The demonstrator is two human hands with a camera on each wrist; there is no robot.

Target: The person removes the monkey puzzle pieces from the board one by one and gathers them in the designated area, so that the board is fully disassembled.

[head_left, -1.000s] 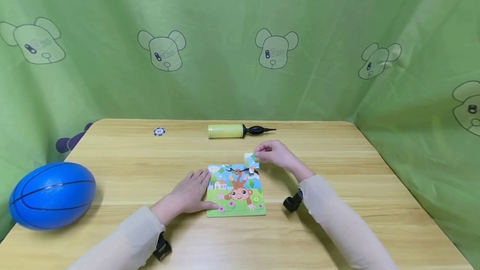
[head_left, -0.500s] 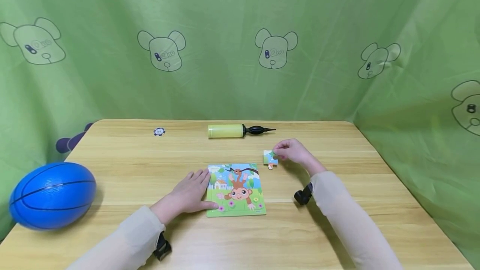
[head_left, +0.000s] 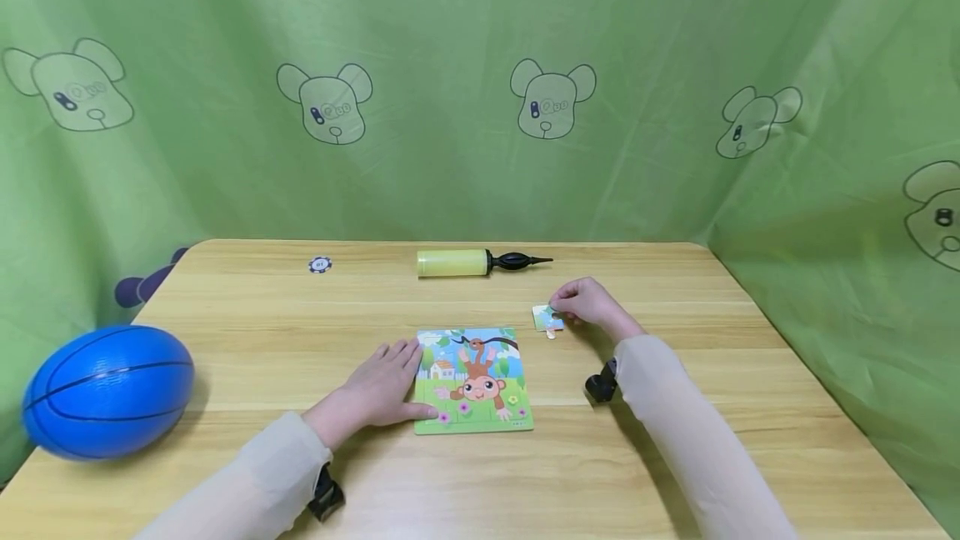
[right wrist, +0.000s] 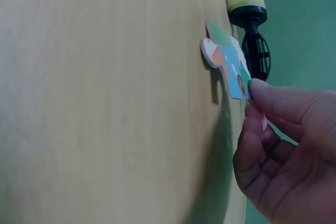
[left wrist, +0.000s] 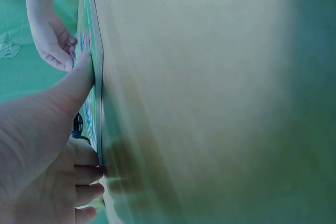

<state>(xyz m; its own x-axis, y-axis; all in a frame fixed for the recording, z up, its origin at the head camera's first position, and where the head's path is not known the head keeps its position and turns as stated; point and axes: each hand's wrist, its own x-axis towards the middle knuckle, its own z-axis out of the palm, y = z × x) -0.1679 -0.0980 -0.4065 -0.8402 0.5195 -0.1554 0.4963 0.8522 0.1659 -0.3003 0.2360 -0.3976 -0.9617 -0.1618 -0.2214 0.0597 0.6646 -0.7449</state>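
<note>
We find the right hand (head_left: 590, 302) pinching a loose puzzle piece (head_left: 547, 318) just off the far right corner of the monkey puzzle (head_left: 477, 387), the left hand (head_left: 381, 387) resting outstretched along that puzzle's left edge, and judge this piece-handling step calls next for a steady pinch.

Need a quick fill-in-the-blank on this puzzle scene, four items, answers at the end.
1. The right hand pinches the loose puzzle piece between its ____ and fingers.
2. In the head view, the left hand touches the ____ side of the monkey puzzle.
3. The ball is coloured ____.
4. In the head view, the pump points its black tip toward the ____.

Missing words: thumb; left; blue; right.
</note>
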